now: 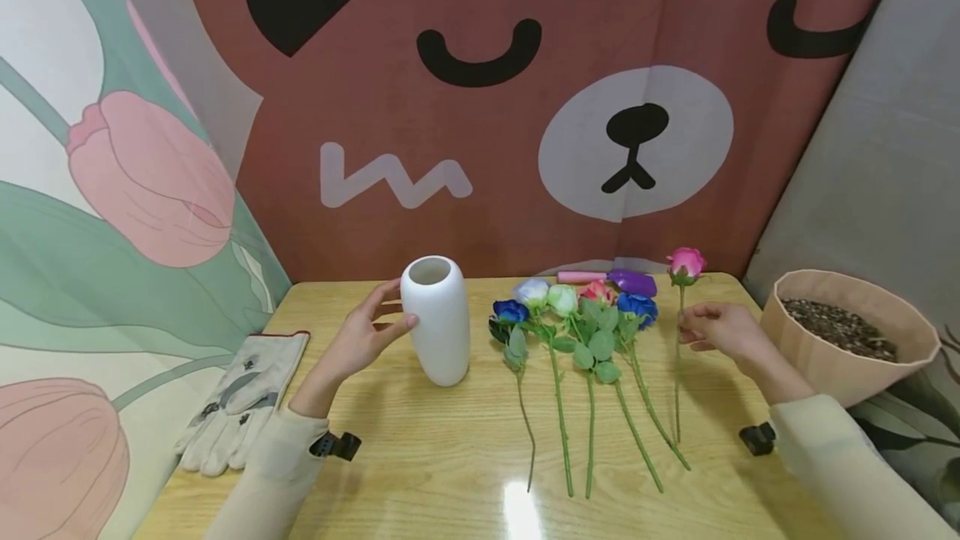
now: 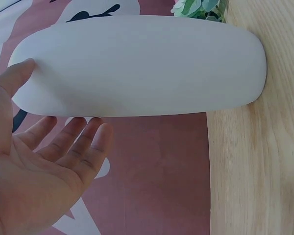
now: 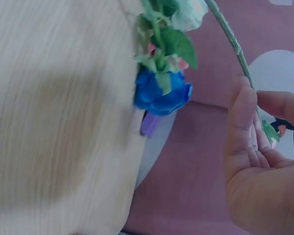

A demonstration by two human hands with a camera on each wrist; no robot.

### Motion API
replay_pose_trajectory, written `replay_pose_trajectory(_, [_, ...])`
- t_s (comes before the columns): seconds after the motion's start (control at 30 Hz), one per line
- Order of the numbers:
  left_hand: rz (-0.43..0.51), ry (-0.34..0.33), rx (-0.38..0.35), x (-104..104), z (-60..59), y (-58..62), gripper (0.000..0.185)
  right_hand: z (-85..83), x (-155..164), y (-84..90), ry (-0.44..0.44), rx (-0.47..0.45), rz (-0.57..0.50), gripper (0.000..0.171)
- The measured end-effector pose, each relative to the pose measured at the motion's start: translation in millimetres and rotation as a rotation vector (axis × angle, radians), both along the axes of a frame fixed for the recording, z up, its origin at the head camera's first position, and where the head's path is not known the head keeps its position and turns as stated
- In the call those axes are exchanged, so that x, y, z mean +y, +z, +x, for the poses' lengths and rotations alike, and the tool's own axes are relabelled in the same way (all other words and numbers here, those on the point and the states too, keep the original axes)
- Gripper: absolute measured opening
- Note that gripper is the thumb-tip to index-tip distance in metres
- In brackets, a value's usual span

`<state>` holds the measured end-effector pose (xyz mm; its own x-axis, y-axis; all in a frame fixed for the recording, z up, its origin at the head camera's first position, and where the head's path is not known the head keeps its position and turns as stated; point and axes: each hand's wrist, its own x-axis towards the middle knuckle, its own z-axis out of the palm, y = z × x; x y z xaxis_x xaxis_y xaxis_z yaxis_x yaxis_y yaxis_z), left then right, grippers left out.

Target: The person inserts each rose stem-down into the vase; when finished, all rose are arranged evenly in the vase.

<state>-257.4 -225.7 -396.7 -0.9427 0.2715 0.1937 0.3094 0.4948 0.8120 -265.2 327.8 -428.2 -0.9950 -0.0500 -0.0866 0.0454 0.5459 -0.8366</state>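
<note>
- Wooden table (image 1: 420, 457) comes closest to the camera, with two sleeves reaching out over it.
- On the left, the left hand (image 1: 365, 333) is beside the white vase (image 1: 437, 319). Its fingers are straight and spread. Only the thumb tip touches the vase wall, and nothing is gripped.
- That vase is tall, smooth and round-shouldered. It stands upright on the table, and its open mouth looks empty from above.
- On the right, the right hand (image 1: 722, 328) pinches the thin green stem of a pink rose (image 1: 686, 263) between thumb and fingers. The other fingers are loosely curled.
- This rose has a small pink bud on top and a long straight stem. It is at the far right of the flowers, well apart from the vase.
- Between the hands lie the other flowers (image 1: 581, 315) in a row, with blue, white and pink heads and green leaves.
- It looks like work has only just begun: no flower is in the vase yet, one is in hand, and the rest lie waiting.
- Grey work gloves (image 1: 240, 398) lie at the left table edge.
- Off to the right stands a tan pot (image 1: 840, 357) with dark bits inside.
- Behind the flowers rests a purple tool with a pink handle (image 1: 615, 279).
</note>
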Motion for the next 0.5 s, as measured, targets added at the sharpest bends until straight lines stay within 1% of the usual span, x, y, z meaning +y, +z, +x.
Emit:
replay_pose_trajectory(0.1, [0.004, 0.002, -0.014, -0.2, 1.0, 0.0, 0.069, -0.2, -6.0, 4.4, -0.015, 0.030, -0.001, 0.049])
replay_pose_trajectory(0.2, [0.007, 0.002, -0.020, -0.8, 0.9, -0.6, 0.069, -0.5, -11.5, 8.8, -0.028, 0.044, -0.026, 0.051])
replay_pose_trajectory(0.37, [0.011, -0.004, -0.015, -1.0, -0.4, -0.7, 0.069, -3.0, -20.5, 15.7, -0.047, 0.077, -0.124, 0.050])
replay_pose_trajectory(0.5, [0.014, -0.003, -0.020, -0.6, -0.1, 0.5, 0.069, -4.6, -27.5, 20.9, -0.065, 0.108, -0.247, 0.040])
